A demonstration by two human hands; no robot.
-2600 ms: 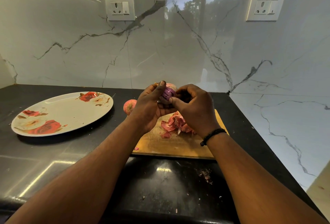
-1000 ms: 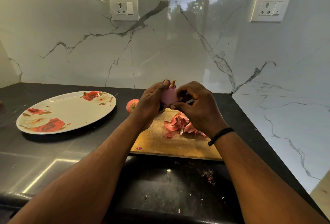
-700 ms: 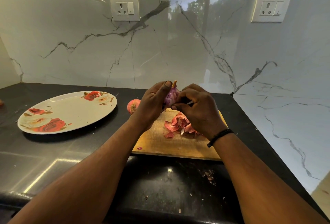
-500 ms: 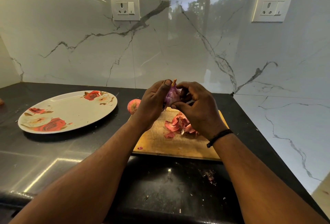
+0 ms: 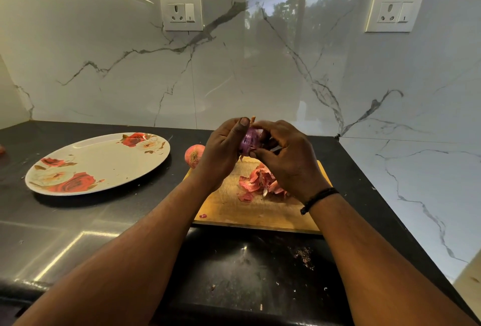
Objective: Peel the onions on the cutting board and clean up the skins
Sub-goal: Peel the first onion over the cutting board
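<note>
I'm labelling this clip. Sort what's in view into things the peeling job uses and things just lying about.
Job:
purple onion, held by left hand and right hand
unpeeled onion
onion skins
wooden cutting board

Lying about:
floral plate
two wall sockets
black countertop

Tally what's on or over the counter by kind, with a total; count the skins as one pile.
Onions: 2, one in both hands, one unpeeled beside the board
Skin pile: 1
Cutting board: 1
Floral plate: 1
Total: 5
</note>
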